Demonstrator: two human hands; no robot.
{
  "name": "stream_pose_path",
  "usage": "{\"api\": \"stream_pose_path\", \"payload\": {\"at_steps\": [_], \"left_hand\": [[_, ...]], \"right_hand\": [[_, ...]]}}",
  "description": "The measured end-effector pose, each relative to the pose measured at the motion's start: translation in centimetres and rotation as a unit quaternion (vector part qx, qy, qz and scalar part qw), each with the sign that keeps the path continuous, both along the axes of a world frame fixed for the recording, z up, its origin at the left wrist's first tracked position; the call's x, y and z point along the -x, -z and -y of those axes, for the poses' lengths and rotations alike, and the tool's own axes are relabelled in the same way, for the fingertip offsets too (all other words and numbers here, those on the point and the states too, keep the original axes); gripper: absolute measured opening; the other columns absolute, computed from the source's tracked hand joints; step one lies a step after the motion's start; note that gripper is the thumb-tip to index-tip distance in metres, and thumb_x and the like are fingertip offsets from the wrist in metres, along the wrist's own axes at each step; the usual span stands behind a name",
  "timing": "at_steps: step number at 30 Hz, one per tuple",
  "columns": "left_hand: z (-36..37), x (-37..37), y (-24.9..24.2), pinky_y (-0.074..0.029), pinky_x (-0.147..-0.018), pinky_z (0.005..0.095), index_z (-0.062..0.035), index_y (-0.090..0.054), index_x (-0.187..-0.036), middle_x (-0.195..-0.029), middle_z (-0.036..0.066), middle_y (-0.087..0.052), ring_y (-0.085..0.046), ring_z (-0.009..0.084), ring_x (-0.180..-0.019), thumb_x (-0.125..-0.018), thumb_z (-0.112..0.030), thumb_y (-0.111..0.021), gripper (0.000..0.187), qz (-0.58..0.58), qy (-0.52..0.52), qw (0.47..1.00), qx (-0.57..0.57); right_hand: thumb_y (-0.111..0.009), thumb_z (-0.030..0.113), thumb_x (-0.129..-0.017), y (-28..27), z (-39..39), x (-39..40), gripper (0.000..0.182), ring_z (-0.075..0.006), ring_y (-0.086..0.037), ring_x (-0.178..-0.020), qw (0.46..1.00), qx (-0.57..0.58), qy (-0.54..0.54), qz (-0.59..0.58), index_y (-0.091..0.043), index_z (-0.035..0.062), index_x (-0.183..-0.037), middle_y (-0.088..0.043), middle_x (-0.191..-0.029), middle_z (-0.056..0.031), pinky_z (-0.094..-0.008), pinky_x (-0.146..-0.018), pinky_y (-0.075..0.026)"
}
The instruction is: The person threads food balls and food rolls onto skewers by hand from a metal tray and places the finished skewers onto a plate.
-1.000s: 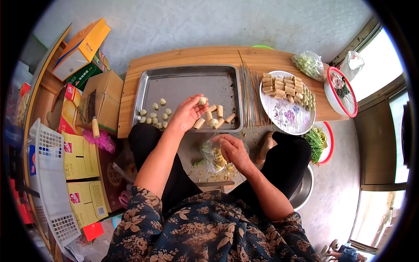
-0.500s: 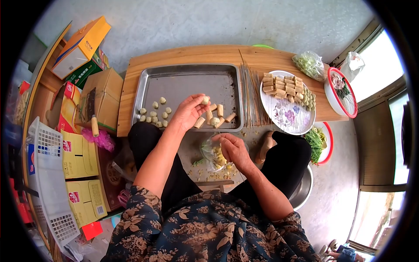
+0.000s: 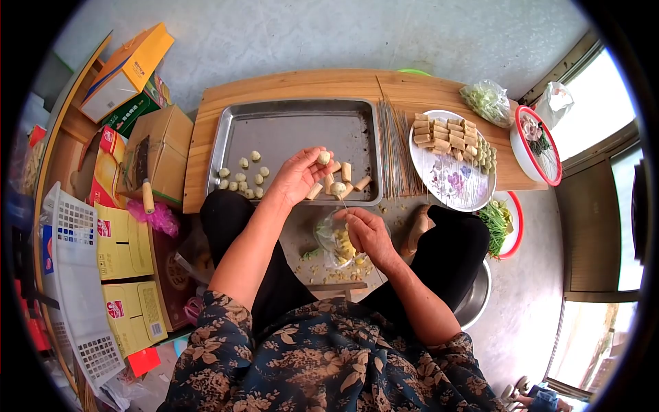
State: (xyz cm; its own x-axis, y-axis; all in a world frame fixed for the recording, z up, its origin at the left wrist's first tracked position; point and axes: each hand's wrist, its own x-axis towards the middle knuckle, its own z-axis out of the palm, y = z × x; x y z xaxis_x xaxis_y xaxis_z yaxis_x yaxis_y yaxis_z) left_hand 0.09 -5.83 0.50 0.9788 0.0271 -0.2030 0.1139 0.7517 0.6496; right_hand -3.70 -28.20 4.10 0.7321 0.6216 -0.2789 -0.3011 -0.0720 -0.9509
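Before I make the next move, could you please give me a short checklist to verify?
1. Left hand secure: ok, holds a pale ball at its fingertips.
2. Right hand set: ok, pinches a thin skewer, a second ball at its far end.
3. Skewer point exposed: cannot tell, too small.
4. More balls in the metal tray: ok, several.
5. Spare skewers: ok, beside the tray.
6. Floor clean: not ok, scraps scattered.

On the wooden surface (image 3: pixel 274 84), the rectangular metal tray (image 3: pixel 295 123) lies left of the flower-patterned white plate (image 3: pixel 453 180).
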Motion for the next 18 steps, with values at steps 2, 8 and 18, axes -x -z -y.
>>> {"api": "stream_pose_path", "payload": {"at_steps": [2, 8, 18], "left_hand": [[0.0, 0.0, 0.0, -0.052, -0.085, 0.0318, -0.0062, -0.063, -0.102, -0.103, 0.011, -0.064, -0.062, 0.0191, -0.093, -0.090, -0.018, -0.061, 0.017, 0.011, 0.007, 1.000, 0.007], [-0.1, 0.0, 0.0, -0.051, -0.087, 0.0329, -0.0083, -0.058, -0.107, -0.108, 0.011, -0.062, -0.061, 0.0195, -0.096, -0.089, -0.017, -0.062, 0.021, 0.003, 0.014, 1.000, 0.002], [1.2, 0.6, -0.2, -0.051, -0.086, 0.0311, -0.0071, -0.056, -0.108, -0.110, 0.011, -0.062, -0.061, 0.0185, -0.098, -0.090, -0.018, -0.062, 0.022, -0.010, 0.073, 0.997, -0.029]], "right_hand": [[-0.043, 0.015, -0.097, 0.2, 0.0, 0.0, 0.023, -0.0042, -0.033, -0.041, 1.000, -0.009, 0.005, -0.009, -0.060, 0.0002, -0.103, -0.039, -0.050, 0.0052, -0.0206, -0.040, -0.026], [-0.043, 0.015, -0.097, 0.5, -0.1, 0.0, 0.023, -0.0038, -0.033, -0.041, 1.000, -0.010, 0.007, -0.004, -0.060, 0.0003, -0.103, -0.039, -0.050, 0.0058, -0.0206, -0.040, -0.025], [-0.043, 0.015, -0.097, 0.7, -0.3, -0.5, 0.023, -0.0043, -0.034, -0.042, 0.999, -0.016, 0.023, -0.027, -0.060, 0.0009, -0.102, -0.040, -0.051, 0.0048, -0.0211, -0.041, -0.027]]}}
